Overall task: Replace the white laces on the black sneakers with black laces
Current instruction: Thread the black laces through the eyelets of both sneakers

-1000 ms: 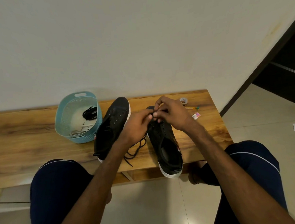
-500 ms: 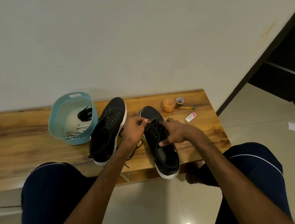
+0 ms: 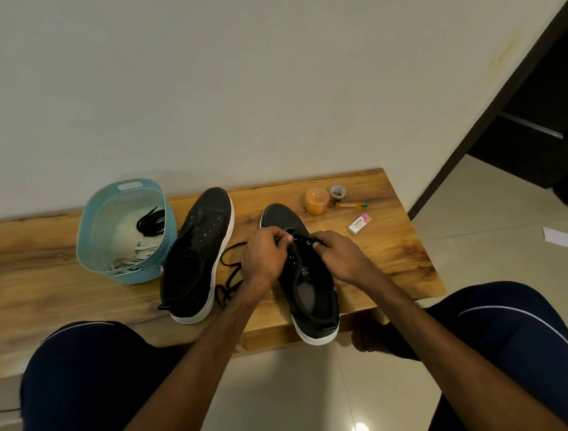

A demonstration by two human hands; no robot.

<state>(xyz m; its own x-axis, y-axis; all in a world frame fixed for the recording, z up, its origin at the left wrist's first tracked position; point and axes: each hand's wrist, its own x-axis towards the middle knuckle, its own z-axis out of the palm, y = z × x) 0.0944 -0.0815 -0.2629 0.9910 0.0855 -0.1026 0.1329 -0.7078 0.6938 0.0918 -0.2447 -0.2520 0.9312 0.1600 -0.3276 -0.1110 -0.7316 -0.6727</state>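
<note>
Two black sneakers with white soles lie on a wooden bench [image 3: 44, 295]. The left sneaker [image 3: 199, 256] has bare eyelets. Over the front eyelets of the right sneaker [image 3: 311, 294], my left hand [image 3: 265, 256] pinches a black lace [image 3: 229, 274], whose loose length trails on the bench between the shoes. My right hand [image 3: 338, 255] pinches at the eyelets on the shoe's right side; whether it holds the lace's other end I cannot tell. A blue basket [image 3: 124, 228] holds white laces [image 3: 133, 257] and a coiled black lace [image 3: 150, 222].
Behind the right sneaker stand an orange round container [image 3: 317, 200], a small tape roll [image 3: 337, 193], a pen-like stick [image 3: 351, 205] and a white eraser [image 3: 359, 223]. The bench ends at the right; tiled floor with a paper scrap [image 3: 558, 237] lies beyond. My knees flank the front edge.
Both hands dropped from above the shoe's toe onto its front eyelets, uncovering the orange container. The lace's loose length now lies farther left between the shoes.
</note>
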